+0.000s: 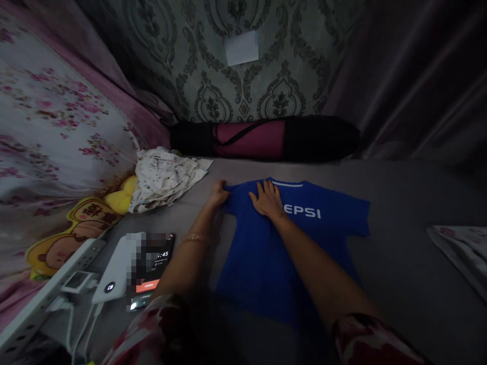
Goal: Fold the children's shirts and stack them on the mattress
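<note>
A blue T-shirt (262,274) with white lettering lies spread out on the grey bed sheet (403,203), its collar away from me. At the end of the left-hand sleeve, my left hand (219,193) has its fingers closed on the fabric edge. My right hand (267,200) rests flat on the upper chest, just below the collar, fingers spread. It covers the first letter of the print. My right forearm hides part of the shirt's lower body.
Left of the shirt are a crumpled white patterned cloth (163,175), a phone (162,258), a white power bank (117,268) and a power strip (49,289) with cables. A black and pink bag (251,139) lies along the wall. A yellow cushion (76,233) leans by the floral curtain (49,101).
</note>
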{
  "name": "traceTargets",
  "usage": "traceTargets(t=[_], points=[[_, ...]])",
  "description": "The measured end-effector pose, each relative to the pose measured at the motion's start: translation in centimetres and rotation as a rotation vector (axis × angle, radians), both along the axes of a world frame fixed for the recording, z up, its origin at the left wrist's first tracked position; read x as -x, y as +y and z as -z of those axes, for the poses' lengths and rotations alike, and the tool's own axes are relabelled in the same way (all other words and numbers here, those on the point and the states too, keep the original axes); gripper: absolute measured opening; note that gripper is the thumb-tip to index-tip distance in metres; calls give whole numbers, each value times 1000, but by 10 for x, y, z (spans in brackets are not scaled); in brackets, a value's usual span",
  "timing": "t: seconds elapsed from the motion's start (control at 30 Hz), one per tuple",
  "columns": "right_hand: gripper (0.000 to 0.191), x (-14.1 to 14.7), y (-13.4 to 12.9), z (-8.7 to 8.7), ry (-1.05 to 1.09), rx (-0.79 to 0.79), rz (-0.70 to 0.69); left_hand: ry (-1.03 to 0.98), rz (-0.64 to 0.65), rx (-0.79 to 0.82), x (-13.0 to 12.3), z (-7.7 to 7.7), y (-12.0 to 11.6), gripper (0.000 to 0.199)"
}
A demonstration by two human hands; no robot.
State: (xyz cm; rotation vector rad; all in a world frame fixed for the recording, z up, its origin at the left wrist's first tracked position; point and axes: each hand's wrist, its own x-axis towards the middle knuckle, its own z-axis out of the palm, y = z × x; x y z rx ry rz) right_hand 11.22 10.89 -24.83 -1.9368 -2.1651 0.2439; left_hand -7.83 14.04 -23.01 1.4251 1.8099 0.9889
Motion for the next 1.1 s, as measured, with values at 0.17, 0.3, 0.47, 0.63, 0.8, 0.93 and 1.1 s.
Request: traceTargets(t=[0.17,0.3,0.47,0.63,0.8,0.93,1.1], points=[[70,0,1,1,16,-9,2,-59,-44,91,-8,3,2,20],[70,0,1,2,35,-17,-5,-66,-61,63,-15,3,6,16],[68,0,0,2,42,-39,1,214,-48,-179,-22,8,-2,23],[68,-1,0,2,56,-32,-6,619,72,-176,-19,13,-9,31],[65,-1,-1,1,80,-17,-12,714,146,-114,-15,17,-4,39],[67,-10,2,-12,183,84,-38,567,-6,-170,-11,16,-4,52],[59,-50,-4,-42,612,103,-6,437,-91,-52,7,3,-33,46]])
